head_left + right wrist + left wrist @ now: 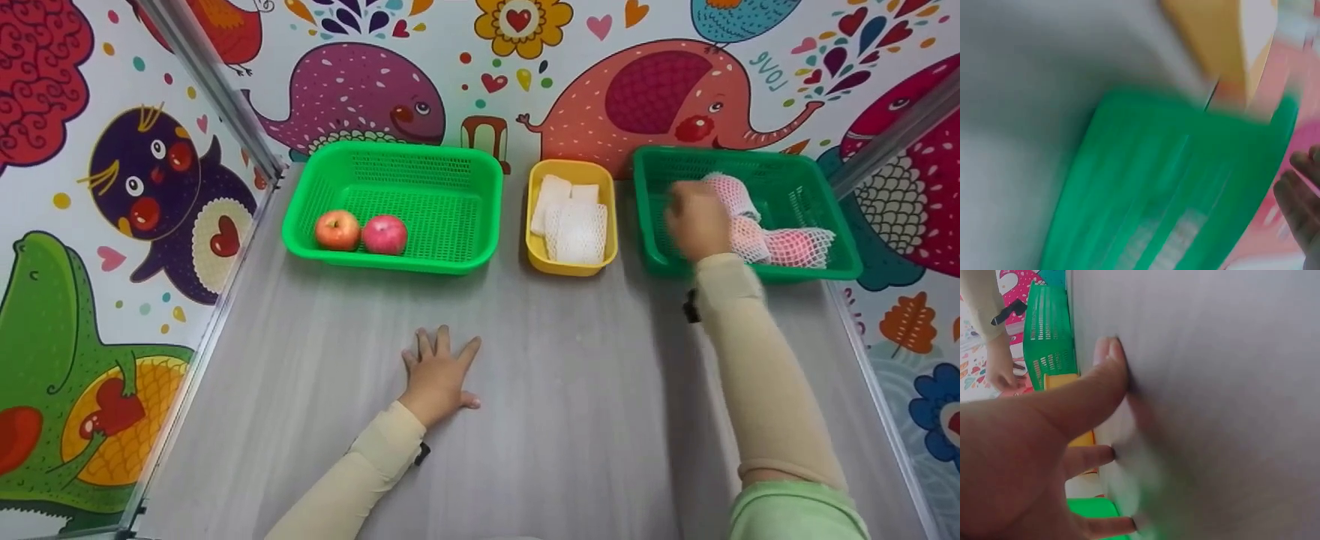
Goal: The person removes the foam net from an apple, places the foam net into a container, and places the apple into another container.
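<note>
Head view shows the blurred right hand [700, 219] over the right basket [804, 169], just beside three netted apples [795, 247] inside; its fingers look loosely parted, gripping nothing. Left hand [437, 379] rests on the table [570, 390], fingers spread wide, empty. Two bare apples [384, 235] sit in the left basket [442, 225], nets [581, 232] in the yellow box [574, 268] between.

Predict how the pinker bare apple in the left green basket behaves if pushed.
The pinker apple would likely roll, being round. Its smooth, shiny skin may be slippery. It probably won't leave the green basket, whose raised walls surround it.
</note>
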A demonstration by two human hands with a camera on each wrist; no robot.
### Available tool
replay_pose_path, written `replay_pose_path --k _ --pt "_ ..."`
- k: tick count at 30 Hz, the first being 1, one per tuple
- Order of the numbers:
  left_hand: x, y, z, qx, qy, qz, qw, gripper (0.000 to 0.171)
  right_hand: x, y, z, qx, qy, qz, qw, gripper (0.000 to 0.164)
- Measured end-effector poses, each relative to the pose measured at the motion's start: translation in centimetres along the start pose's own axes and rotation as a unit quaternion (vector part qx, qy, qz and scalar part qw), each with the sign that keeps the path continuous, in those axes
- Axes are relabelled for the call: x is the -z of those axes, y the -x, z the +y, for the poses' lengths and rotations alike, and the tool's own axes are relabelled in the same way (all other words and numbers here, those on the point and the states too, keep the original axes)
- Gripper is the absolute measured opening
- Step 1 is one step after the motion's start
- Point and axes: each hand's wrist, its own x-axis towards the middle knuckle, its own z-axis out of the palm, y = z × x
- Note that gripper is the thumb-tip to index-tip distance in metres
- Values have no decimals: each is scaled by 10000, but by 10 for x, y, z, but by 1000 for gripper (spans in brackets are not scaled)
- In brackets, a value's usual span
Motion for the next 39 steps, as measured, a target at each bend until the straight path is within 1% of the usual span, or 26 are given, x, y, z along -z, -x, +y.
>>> replay_pose_path --k 1,3,6,8,9,11,12,14,17,20,22,25,26,28,30,33,36,39 --pt "1 -3 0 -43 -49 -54 10000 103 8 3 15 -251 22 19 9997 22" --pt "5 -10 1 -139 -135 -151 9997 107 17 10 46 -723 63 -80 9973 31" --pt "10 -20 1 -273 -275 -367 9986 113 20 22 77 -1273 163 -341 9911 42" --pt "15 -27 4 -363 -357 -505 9974 111 20 27 88 -1577 120 -524 9860 50" --pt "18 -31 6 -424 -366 -567 9968 108 20 28 90 -1690 110 -553 9840 53" --pt "24 -39 11 -613 -406 -637 9953 100 20 27 91 -1931 29 -658 9790 65" --pt "28 -44 15 -728 -385 -642 9945 94 20 26 92 -2051 16 -766 9757 70" --pt "38 -56 24 -1057 -256 -518 9927 82 22 25 93 -2203 79 -939 9709 80" --pt "55 -74 37 -1543 -18 -161 9879 66 22 25 95 -2238 325 -1088 9680 89" --pt "75 -91 46 -1848 166 254 9823 51 22 25 95 -2195 427 -1194 9673 95" --pt "88 -100 48 -1895 190 471 9806 45 23 22 95 -2136 351 -1291 9677 101" --pt "107 -111 50 -1869 258 702 9795 39 25 19 94 -2099 -78 -1525 9657 107" --pt "113 -114 50 -1852 272 771 9793 38 26 19 94 -2083 -240 -1635 9640 108" --pt "121 -119 50 -1824 311 899 9786 36 28 17 93 -2119 -646 -1872 9570 110" --pt "125 -123 50 -1821 360 1029 9772 34 28 15 93 -2118 -928 -2075 9505 109" --pt "127 -128 51 -1803 409 1171 9758 31 28 15 95 -2047 -1101 -2164 9482 107" --pt "125 -133 54 -1803 424 1202 9753 30 26 16 99 -1851 -1039 -2004 9564 101" --pt "123 -138 59 -1783 491 1142 9761 30 23 17 102 -1718 -1026 -1749 9640 97"
